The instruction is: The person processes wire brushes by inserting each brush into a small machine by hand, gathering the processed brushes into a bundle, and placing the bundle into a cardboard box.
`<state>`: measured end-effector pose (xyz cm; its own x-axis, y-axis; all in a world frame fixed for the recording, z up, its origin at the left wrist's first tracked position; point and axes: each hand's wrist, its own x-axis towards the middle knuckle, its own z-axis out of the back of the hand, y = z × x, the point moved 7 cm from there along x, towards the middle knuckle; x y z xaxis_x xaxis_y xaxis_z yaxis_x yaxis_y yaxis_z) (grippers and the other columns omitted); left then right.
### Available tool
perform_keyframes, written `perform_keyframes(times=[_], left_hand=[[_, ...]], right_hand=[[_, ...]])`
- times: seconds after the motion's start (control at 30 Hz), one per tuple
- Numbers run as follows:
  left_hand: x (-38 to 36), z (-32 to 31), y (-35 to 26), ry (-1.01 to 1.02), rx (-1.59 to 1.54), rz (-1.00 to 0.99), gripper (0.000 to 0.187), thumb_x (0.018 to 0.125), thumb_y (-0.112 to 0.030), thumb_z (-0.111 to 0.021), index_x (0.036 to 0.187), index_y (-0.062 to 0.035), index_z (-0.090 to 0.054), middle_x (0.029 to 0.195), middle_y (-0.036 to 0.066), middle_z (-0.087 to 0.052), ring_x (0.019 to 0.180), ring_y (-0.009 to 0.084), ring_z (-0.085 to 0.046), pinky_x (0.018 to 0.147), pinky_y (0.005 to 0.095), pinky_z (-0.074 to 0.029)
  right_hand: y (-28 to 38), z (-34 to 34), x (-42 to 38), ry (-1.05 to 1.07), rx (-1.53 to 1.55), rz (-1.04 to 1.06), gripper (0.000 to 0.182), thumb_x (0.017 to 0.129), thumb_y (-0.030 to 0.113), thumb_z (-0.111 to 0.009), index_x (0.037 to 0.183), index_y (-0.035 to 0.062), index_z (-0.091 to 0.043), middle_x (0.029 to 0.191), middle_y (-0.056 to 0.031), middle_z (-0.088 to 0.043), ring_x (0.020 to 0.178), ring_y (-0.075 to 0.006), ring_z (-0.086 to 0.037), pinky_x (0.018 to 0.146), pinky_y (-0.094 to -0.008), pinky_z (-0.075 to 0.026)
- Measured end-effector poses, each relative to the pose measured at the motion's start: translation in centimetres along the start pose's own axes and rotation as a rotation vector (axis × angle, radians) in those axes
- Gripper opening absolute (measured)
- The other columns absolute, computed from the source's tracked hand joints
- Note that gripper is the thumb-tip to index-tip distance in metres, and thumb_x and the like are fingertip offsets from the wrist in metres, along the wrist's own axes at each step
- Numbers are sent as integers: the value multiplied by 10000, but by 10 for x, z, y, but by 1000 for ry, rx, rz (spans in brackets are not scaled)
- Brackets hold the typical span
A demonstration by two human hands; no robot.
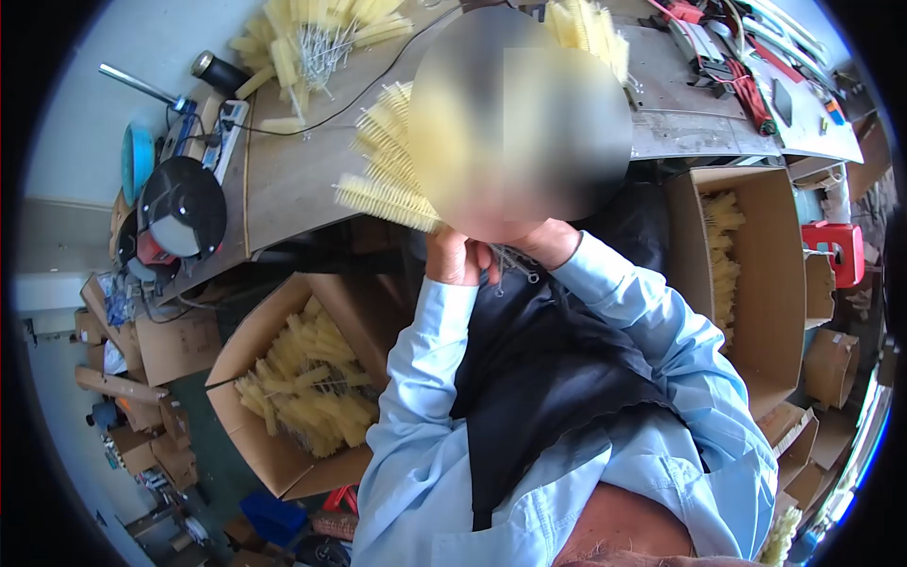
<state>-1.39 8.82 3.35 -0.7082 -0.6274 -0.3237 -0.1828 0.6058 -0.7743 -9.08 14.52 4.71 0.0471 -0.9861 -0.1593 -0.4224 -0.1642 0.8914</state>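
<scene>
A bundle of yellow-bristled wire brushes fans out to the upper left of my hands. Their twisted wire handles, ending in small loops, stick out below and between the hands. My left hand is closed, its fingers curled round the handles. Close beside it, my right hand meets the same bundle near the handles. A blurred patch covers its fingers and part of the brushes, so its grip is hidden. Both hands are above my lap, over a black apron.
Piles of similar brushes lie on the workbench. Open cardboard boxes with brushes stand at the left and right. A black-and-grey machine is at the bench's left end. Tools and red cables lie at upper right.
</scene>
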Motion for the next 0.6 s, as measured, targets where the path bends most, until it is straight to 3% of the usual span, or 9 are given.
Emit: perform_keyframes(times=[0.13, 0.2, 0.23, 0.3, 0.33, 0.37, 0.47, 0.6], left_hand=[[-3, 2, -5, 67, -65, -20, 353, 874, -212, -685, 1116, 33, -607, 891, 131, -636, 409, 140, -476, 282, 304, -427], [-6, -5, -14, 128, -108, -83, 380, 864, -183, -689, 1157, 35, -583, 1007, 159, -635, 596, 184, -599, 334, 310, -481], [-6, -4, -14, 129, -112, -82, 380, 864, -183, -689, 1157, 35, -583, 1007, 159, -635, 596, 184, -599, 334, 310, -481], [-6, -3, -15, 172, -86, -73, 375, 862, -159, -677, 1166, 33, -572, 1108, 175, -624, 824, 219, -641, 396, 320, -528], [-3, 4, -9, 180, -67, 3, 353, 863, -140, -669, 1161, 27, -580, 1129, 163, -630, 921, 209, -631, 557, 324, -573], [-2, 7, -3, 183, -69, 6, 353, 863, -140, -669, 1161, 27, -580, 1129, 163, -630, 921, 209, -631, 557, 324, -573], [0, 15, 3, 61, -80, -6, 327, 865, -113, -672, 1154, 20, -596, 1118, 145, -647, 941, 190, -620, 800, 317, -531], [0, 10, 11, 117, -125, 26, 321, 853, -57, -680, 1154, 20, -596, 1116, 147, -649, 951, 194, -624, 809, 319, -537]], right_hand=[[-5, -6, 8, 85, -18, -12, 294, 1009, 198, -548, 897, -69, -602, 700, -133, -644, 539, -220, -652, 512, -300, -544], [-2, -8, 12, 100, -28, -1, 295, 1007, 187, -549, 875, -70, -609, 676, -130, -645, 505, -216, -647, 480, -301, -540], [-3, -11, 14, 138, 0, -19, 305, 1008, 189, -547, 869, -75, -608, 674, -136, -645, 509, -223, -652, 473, -308, -546], [-3, -14, 14, 170, 29, -36, 316, 1009, 192, -546, 862, -81, -607, 671, -141, -645, 513, -231, -657, 467, -314, -553], [-6, -13, 14, 159, -23, -84, 323, 1008, 197, -548, 860, -83, -610, 669, -144, -644, 519, -237, -661, 466, -321, -558], [-9, -13, 14, 147, -73, -133, 330, 1007, 202, -550, 859, -86, -612, 667, -147, -643, 525, -242, -666, 465, -327, -564], [-17, -9, 13, 143, -86, -179, 325, 1000, 210, -564, 869, -81, -622, 675, -146, -646, 539, -245, -672, 477, -328, -569], [-16, -5, 9, 178, -20, -162, 291, 972, 208, -617, 874, -65, -632, 713, -141, -659, 578, -241, -685, 521, -330, -582]])
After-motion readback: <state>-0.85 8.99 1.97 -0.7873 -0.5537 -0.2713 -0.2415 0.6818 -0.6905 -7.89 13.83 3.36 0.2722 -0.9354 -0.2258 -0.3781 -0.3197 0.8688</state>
